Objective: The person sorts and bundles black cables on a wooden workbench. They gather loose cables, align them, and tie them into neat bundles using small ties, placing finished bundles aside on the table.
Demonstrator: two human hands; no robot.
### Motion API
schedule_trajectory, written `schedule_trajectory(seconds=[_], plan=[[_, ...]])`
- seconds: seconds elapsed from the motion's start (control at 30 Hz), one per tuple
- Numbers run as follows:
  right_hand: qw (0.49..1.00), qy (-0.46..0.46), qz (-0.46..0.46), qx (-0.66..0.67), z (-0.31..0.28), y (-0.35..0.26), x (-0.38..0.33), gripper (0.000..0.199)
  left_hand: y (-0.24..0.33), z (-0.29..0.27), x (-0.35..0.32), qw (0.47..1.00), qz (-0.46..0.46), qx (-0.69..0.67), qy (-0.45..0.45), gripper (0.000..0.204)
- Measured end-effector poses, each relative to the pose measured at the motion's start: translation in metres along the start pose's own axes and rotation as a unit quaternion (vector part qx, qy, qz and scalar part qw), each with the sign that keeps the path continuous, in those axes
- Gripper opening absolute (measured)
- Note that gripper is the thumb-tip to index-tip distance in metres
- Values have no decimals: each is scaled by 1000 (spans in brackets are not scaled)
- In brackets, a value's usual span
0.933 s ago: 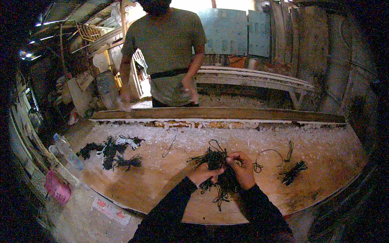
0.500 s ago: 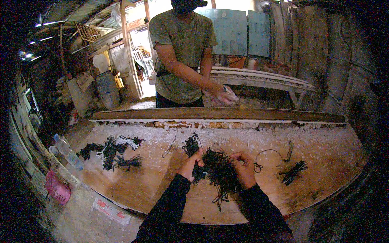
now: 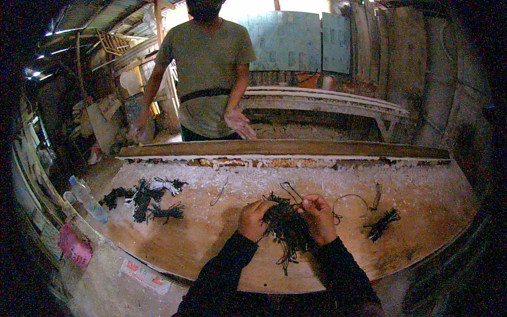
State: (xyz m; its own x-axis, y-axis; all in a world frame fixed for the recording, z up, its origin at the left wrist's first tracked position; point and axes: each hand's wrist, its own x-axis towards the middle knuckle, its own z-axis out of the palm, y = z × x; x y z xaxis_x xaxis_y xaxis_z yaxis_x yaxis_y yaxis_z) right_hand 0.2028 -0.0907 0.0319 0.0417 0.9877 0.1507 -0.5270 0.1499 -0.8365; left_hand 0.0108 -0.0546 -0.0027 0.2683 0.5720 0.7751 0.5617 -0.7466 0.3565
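Observation:
A tangled pile of black cords (image 3: 288,230) lies on the wooden tabletop between my two hands. My left hand (image 3: 252,221) is closed at the pile's left edge; its fingers curl over dark cords, partly hidden. On the other side, my right hand (image 3: 318,215) pinches a thin black cord (image 3: 289,191), whose bent loop stands out beyond the pile. Loose cord ends hang from the near side of the heap.
Several tied cord bundles (image 3: 141,199) lie at the left, near a clear plastic bottle (image 3: 90,201). Another bundle (image 3: 382,224) sits at the right. A pink basket (image 3: 75,246) is beyond the left edge. Past the raised wooden beam (image 3: 285,149) stands another person (image 3: 211,68).
My left hand has turned inward and come against the pile; the bundle upright in it no longer shows. My right hand has drawn up a cord loop. The other person has shifted left.

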Motion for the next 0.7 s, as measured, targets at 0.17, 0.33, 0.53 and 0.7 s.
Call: schedule_trajectory(seconds=[0.17,0.33,0.53,0.7], plan=[[992,-56,0,-115,9,-4,-11,17,15,-10,6,998,39,44,-1,47],[985,-56,-1,-165,15,-2,-10,26,20,-15,8,999,25,36,-28,44],[984,-39,-11,-175,11,6,-8,27,16,10,10,988,-63,-100,99,29],[977,27,-57,-202,13,3,-10,25,3,25,0,759,-382,-522,78,21]])
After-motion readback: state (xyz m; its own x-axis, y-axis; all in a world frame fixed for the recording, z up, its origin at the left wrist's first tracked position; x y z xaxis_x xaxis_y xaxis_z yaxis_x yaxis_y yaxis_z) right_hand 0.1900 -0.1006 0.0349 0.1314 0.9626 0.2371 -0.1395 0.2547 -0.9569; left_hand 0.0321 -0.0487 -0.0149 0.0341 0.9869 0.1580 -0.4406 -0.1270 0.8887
